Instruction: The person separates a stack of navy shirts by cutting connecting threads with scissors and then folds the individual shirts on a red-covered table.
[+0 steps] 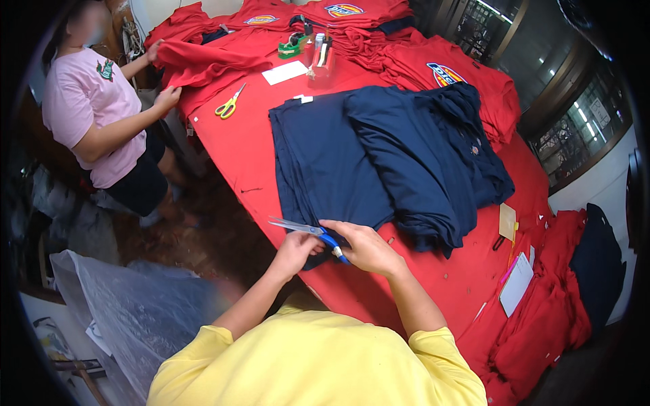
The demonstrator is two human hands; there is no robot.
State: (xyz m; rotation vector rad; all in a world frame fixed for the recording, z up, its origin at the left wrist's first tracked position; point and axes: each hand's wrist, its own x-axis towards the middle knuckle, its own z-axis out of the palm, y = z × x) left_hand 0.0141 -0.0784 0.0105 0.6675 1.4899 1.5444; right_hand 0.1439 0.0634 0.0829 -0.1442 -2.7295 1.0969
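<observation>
Gripping: right hand [365, 247] curls over the blue handles of the scissors [308, 232], fingers closed round them at the table's near edge.
Left hand: left hand [296, 249] sits just left of the right one, fingers bunched and touching the scissors near the pivot; whether it also pinches cloth, cannot tell.
Scissors: silver blades poke out leftward past the left hand, slightly parted, over the hem of the navy garments [379, 162].
Navy garments: a loose stack spread straight ahead of both hands, lying on the red table cover [237, 149].
Beyond the hands: yellow-handled scissors [230, 103] and a white paper slip [285, 72] lie well ahead, towards the far left.
Right of the right hand: red garments [542, 318] heaped, with a white card [516, 284] on top.
Far left: another person in a pink shirt [88, 108] handles red cloth.
</observation>
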